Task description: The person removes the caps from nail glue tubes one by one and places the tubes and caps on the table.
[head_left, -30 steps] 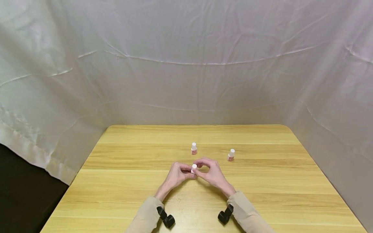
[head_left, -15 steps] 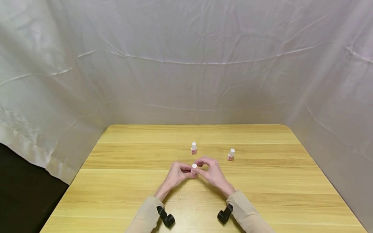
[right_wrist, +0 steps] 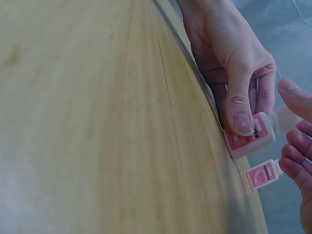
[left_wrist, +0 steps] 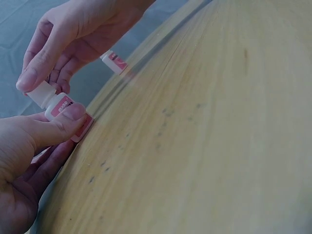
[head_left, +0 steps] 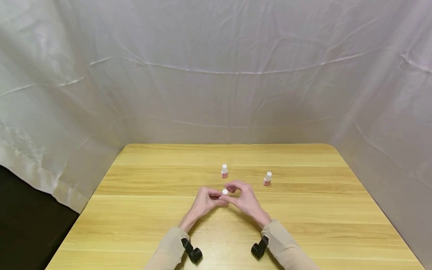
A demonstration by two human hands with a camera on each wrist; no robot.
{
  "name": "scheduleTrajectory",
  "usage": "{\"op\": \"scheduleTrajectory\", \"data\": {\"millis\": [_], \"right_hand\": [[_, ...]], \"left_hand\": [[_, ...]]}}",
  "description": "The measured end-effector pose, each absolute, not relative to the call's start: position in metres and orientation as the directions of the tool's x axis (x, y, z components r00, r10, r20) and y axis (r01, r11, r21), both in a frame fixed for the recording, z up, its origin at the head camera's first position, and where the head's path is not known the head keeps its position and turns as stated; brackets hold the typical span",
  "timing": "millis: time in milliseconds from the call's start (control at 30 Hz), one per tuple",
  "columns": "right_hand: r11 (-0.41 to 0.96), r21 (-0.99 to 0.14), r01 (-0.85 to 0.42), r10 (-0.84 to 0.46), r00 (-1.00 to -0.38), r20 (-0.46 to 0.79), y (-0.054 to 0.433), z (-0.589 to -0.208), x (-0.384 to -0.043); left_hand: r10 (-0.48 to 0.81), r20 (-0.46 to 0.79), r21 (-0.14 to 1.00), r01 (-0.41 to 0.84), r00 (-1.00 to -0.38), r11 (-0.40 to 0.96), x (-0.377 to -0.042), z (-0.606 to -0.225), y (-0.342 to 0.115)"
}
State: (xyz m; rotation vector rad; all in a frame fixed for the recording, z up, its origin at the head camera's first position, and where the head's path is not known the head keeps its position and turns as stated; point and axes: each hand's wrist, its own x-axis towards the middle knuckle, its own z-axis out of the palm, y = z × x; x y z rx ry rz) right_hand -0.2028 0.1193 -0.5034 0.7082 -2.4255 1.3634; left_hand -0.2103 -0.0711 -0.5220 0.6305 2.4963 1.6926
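A small white plastic bottle (left_wrist: 61,103) with a pink label stands on the table between both hands. My left hand (head_left: 204,200) grips its body, thumb pressed on the label. My right hand (head_left: 245,198) pinches the white cap (left_wrist: 41,94) between thumb and fingers. A narrow neck shows below the cap in the left wrist view. From the head only the cap's top shows; the body is hidden by the hands. Two more such bottles stand upright and capped: a far bottle (head_left: 224,171) straight behind the hands, and a right bottle (head_left: 267,179) beyond my right hand.
The wooden table (head_left: 135,225) has rounded far corners. Pale grey cloth (head_left: 216,97) hangs behind it and along both sides. A black area (head_left: 30,221) lies off the left edge. A black wrist camera (head_left: 192,251) sits on each sleeve.
My right thumb has slid slightly left across the front of the cap, with the right wrist shifting a little. The left hand and the two other bottles stay put.
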Motion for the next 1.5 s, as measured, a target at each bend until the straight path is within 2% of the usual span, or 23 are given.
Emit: {"op": "scheduleTrajectory", "data": {"millis": [267, 733, 1200, 1500], "right_hand": [[0.473, -0.718, -0.510, -0.252, -0.859, 0.445, 0.1158, -0.5009, -0.2024], [0.378, -0.724, -0.576, -0.344, -0.814, 0.468, 0.1218, -0.4984, -0.2013], [0.313, -0.721, -0.618, -0.363, -0.779, 0.511, 0.1237, -0.4976, -0.2007], [0.336, -0.725, -0.601, -0.349, -0.794, 0.497, 0.1245, -0.4956, -0.1985]], "left_hand": [[0.356, 0.168, 0.914, 0.281, -0.919, 0.294, -0.2095, -0.5221, -0.0705], [0.372, 0.170, 0.905, 0.294, -0.912, 0.307, -0.2108, -0.5216, -0.0710], [0.374, 0.165, 0.914, 0.284, -0.912, 0.289, -0.2101, -0.5220, -0.0705], [0.361, 0.166, 0.910, 0.283, -0.918, 0.302, -0.2100, -0.5221, -0.0700]]}}
